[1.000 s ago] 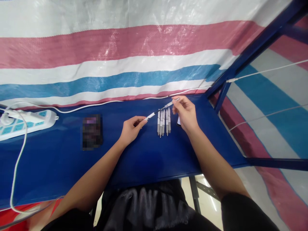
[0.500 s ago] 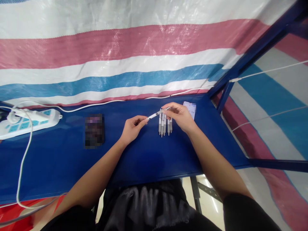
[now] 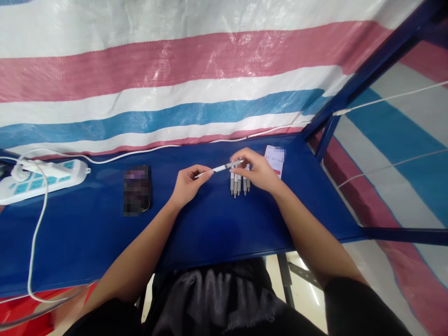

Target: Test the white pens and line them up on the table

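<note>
A white and grey pen (image 3: 221, 168) is held slightly aslant above the blue table, its grey end to the right. My left hand (image 3: 189, 185) pinches the white end between thumb and fingers. At the grey end, my right hand (image 3: 257, 169) has its fingers above and its thumb below, closed loosely around the tip; those fingertips are a little blurred. Below my right hand lie several similar pens (image 3: 235, 184) side by side, grey tips toward me, their upper parts partly hidden by that hand.
A phone with a lit screen (image 3: 275, 159) lies behind my right hand. To the left are a dark, pixelated object (image 3: 137, 190) and a white power strip (image 3: 45, 179) with cables. Striped sheeting (image 3: 175, 65) hangs behind the blue table (image 3: 217, 228); a blue frame post (image 3: 371, 70) stands right.
The pen and my left hand have shifted slightly left. My right fingers have moved on the grey end, with the thumb lower and more of the tip showing.
</note>
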A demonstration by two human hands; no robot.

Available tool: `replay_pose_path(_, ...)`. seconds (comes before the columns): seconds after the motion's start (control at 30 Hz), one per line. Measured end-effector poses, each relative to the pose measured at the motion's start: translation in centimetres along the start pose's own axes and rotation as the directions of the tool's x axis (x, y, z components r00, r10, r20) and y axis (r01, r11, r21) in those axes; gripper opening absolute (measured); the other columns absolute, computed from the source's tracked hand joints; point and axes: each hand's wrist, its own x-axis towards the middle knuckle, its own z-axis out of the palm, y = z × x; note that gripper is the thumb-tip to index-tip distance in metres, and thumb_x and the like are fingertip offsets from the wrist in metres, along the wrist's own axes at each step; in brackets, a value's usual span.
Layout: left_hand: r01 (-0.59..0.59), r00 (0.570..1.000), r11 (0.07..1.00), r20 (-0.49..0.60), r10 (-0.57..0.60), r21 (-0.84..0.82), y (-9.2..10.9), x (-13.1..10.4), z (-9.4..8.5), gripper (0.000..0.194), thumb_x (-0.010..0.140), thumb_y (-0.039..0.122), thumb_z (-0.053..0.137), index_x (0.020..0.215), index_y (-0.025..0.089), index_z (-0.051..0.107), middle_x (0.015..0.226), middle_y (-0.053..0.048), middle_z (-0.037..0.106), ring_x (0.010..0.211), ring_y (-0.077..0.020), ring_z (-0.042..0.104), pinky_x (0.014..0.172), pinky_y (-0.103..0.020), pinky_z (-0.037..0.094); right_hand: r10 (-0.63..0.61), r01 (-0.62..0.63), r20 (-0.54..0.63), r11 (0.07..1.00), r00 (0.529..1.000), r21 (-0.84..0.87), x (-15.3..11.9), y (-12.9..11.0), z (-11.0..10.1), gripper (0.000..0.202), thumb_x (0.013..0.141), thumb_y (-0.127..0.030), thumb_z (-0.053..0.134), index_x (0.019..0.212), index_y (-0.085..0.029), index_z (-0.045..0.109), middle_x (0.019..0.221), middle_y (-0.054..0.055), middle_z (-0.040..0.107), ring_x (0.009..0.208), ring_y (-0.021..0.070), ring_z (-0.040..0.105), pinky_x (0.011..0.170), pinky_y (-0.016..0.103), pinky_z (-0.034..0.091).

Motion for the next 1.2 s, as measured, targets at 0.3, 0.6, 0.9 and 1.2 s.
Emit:
replay_pose_path(0.3, 0.041, 0.999, 0.998, -0.009, -0.041, -0.04, -0.4, 0.2, -0.2, 0.033, 0.083, 0.054, 0.091, 0.091, 0.023, 0.088, 0.066, -0.002, 0.067, 0.061, -0.014, 0.053, 0.057, -0.029, 0.04, 0.098, -0.096, 0.008, 0.985, 0.995, -0.146, -0.5, -1.3, 0.6, 0.062, 0.098, -0.082, 0.06, 0.085, -0.022, 0.074, 0.076, 0.003, 0.072, 0.066, 0.0183, 0.062, 0.067, 0.033, 0.048)
replay_pose_path(0.6, 0.059, 0.998, 0.966, -0.023, -0.066, -0.253, -0.6, 0.5, -0.3, 0.032, 0.079, 0.047, 0.097, 0.091, 0.019, 0.088, 0.067, -0.001, 0.069, 0.06, -0.01, 0.058, 0.062, -0.025, 0.049, -0.042, 0.03, -0.056, 0.98, 0.998, -0.197, -0.8, -1.4, 1.1, 0.059, 0.107, -0.074, 0.051, 0.082, -0.022, 0.066, 0.066, 0.0, 0.066, 0.06, 0.0161, 0.059, 0.067, 0.032, 0.045)
replay_pose_path(0.9, 0.171, 0.98, 0.909, -0.032, -0.198, -0.38, 0.8, 0.7, -0.5, 0.042, 0.063, 0.047, 0.105, 0.085, 0.016, 0.087, 0.066, -0.002, 0.068, 0.053, -0.0071, 0.056, 0.048, -0.02, 0.044, -0.037, 0.062, 0.093, 0.956, 0.995, -0.285, -0.9, -1.3, 1.3, 0.034, 0.112, -0.053, 0.048, 0.094, -0.025, 0.055, 0.069, -0.003, 0.056, 0.06, 0.0158, 0.053, 0.065, 0.031, 0.038)
replay_pose_path(1.2, 0.19, 0.976, 0.927, -0.042, -0.215, -0.325, 1.0, 0.6, -0.4, 0.04, 0.066, 0.044, 0.103, 0.082, 0.013, 0.084, 0.068, -0.003, 0.07, 0.054, -0.0081, 0.058, 0.05, -0.021, 0.049, 0.019, 0.039, 0.149, 0.927, 0.989, -0.373, -0.8, -2.0, 1.4, 0.03, 0.115, -0.046, 0.043, 0.101, -0.024, 0.057, 0.077, -0.001, 0.061, 0.068, 0.0175, 0.056, 0.071, 0.03, 0.038)
